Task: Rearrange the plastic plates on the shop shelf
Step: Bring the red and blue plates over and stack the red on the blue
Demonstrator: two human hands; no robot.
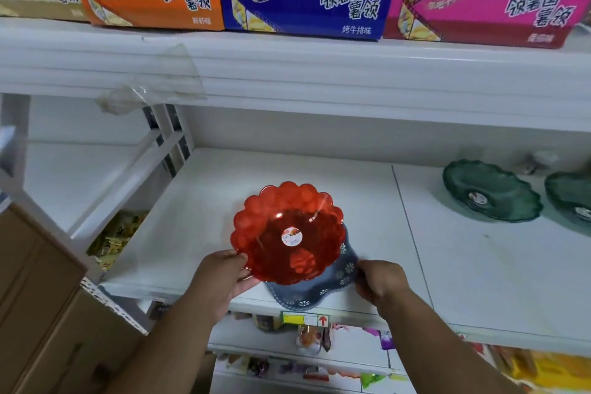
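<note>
Left hand (pixel 224 278) pinching red plate (pixel 287 233) by near-left rim. Right hand (pixel 379 281) gripping blue plate (pixel 319 288), just beneath red plate.

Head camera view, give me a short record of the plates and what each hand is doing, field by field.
red plate: scalloped, lifted, tilted
blue plate: floral rim, under the red one, at shelf's front edge
green plates: two, on the shelf, far right
left hand: grip on red plate's near-left rim
right hand: grip on blue plate's right edge

Scalloped plate (pixel 287 230) atop floral plate (pixel 323 293), shelf (pixel 447 265) front; two plates (pixel 491 190) far right.
</note>
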